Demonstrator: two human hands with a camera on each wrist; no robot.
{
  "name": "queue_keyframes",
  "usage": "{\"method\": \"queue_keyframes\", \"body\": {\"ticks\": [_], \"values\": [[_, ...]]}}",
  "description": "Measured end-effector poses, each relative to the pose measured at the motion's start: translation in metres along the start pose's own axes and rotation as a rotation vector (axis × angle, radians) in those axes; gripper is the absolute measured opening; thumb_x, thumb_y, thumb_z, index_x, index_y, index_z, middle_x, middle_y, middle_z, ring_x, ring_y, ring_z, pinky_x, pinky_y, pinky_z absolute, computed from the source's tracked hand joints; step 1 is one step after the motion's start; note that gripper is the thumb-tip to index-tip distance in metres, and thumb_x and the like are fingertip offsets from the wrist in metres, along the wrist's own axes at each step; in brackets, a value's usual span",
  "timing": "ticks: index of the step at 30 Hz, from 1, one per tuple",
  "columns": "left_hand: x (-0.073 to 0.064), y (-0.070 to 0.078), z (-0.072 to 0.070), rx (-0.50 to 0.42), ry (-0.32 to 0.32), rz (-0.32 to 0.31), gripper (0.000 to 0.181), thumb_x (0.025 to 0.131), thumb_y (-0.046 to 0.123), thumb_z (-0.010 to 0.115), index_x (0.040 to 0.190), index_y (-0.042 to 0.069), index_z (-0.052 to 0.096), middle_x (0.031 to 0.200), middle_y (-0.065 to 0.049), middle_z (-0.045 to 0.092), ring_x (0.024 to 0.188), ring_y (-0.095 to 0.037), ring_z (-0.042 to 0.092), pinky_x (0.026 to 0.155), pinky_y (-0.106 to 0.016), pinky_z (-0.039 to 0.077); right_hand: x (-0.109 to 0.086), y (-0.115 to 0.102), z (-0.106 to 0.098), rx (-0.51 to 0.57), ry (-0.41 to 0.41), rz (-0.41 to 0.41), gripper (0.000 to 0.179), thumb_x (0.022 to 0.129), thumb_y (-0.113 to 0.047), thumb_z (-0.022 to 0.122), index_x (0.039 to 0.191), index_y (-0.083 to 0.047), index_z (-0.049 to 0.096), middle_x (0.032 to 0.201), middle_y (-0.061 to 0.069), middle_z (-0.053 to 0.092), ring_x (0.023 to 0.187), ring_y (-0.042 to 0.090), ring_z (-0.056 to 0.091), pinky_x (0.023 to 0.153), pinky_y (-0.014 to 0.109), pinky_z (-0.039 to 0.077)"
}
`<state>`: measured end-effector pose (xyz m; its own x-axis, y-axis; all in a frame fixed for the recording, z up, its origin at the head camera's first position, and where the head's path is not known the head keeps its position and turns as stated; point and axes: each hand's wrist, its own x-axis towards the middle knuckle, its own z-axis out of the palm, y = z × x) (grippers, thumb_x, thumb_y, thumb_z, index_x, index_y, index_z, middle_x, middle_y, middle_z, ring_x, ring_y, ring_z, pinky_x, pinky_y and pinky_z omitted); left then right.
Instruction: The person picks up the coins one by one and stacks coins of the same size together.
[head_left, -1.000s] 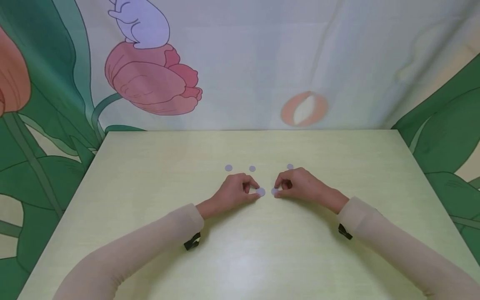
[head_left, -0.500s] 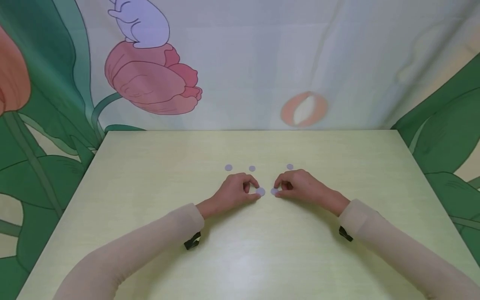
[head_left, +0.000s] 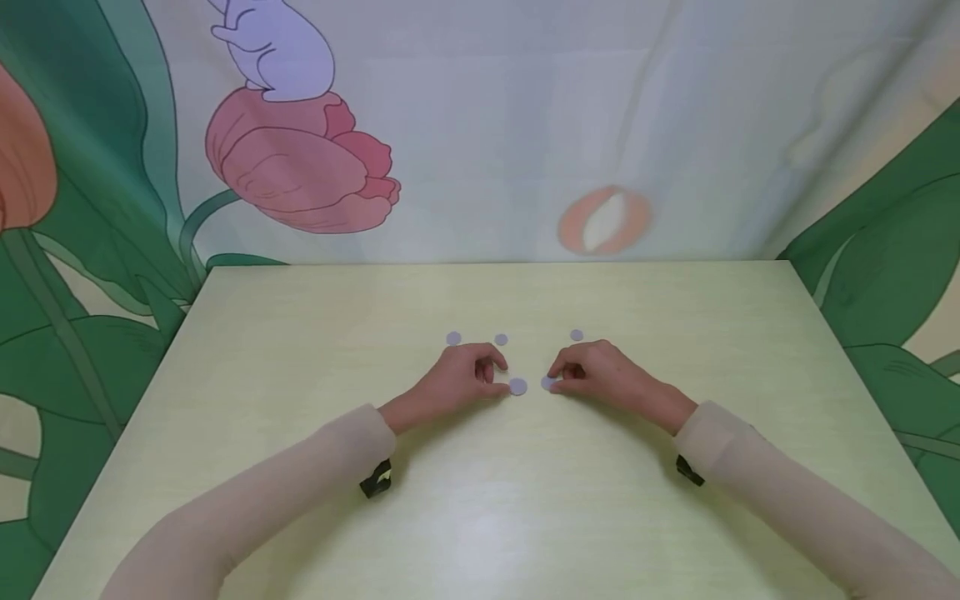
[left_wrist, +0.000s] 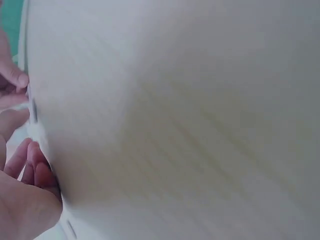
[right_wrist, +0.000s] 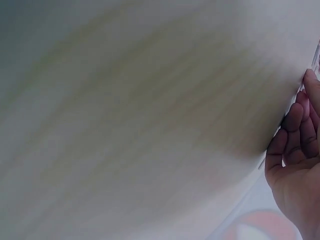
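Observation:
In the head view a flat, round, silver-grey coin [head_left: 518, 387] lies near the middle of the table. My left hand [head_left: 459, 375] is just left of it, thumb tip right at its edge, forefinger raised and apart from it. A second coin [head_left: 547, 383] lies a short way to the right, partly covered by my right hand [head_left: 600, 371], whose thumb and forefinger pinch it. In the left wrist view the left hand [left_wrist: 27, 200] shows at the lower left, with the thin edge of a coin [left_wrist: 34, 111] beyond it. The right hand [right_wrist: 300, 150] fills the right edge of its wrist view.
Behind the hands, three more coins lie in a loose row: a left one [head_left: 453, 338], a smaller middle one [head_left: 501, 339] and a right one [head_left: 577, 335]. The pale table [head_left: 480, 517] ends at a printed curtain [head_left: 480, 150] at the back.
The left thumb and forefinger have parted from the larger coin and the hand has drawn back slightly left; the coin stays on the table. The right hand keeps its pinch, almost still.

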<state>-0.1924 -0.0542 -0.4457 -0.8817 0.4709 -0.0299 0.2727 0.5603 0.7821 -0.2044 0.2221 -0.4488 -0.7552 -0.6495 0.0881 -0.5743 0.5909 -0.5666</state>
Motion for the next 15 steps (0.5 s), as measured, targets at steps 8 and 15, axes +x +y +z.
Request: {"method": "queue_keyframes", "body": {"ticks": [8,15], "values": [[-0.009,-0.015,-0.035,-0.030,0.155,-0.060,0.019,0.091,0.011,0.077,0.107,0.005,0.070,0.084,-0.005,0.059,0.077,-0.019,0.053,0.067,-0.026,0.046,0.000,-0.002,0.000,-0.007,-0.016,0.002,0.012,0.091,-0.025,0.078,0.098,-0.015,0.076,0.070,-0.013,0.055,0.067,0.005,0.050,0.068,0.024,0.047],[-0.016,-0.025,-0.053,0.012,0.176,-0.112,0.020,0.089,0.009,0.078,0.106,0.003,0.070,0.085,-0.006,0.058,0.079,-0.021,0.053,0.068,-0.026,0.045,-0.002,-0.006,-0.005,-0.021,-0.024,-0.003,0.011,0.090,-0.022,0.079,0.098,-0.014,0.077,0.071,-0.012,0.057,0.066,0.006,0.051,0.068,0.025,0.047]]}}
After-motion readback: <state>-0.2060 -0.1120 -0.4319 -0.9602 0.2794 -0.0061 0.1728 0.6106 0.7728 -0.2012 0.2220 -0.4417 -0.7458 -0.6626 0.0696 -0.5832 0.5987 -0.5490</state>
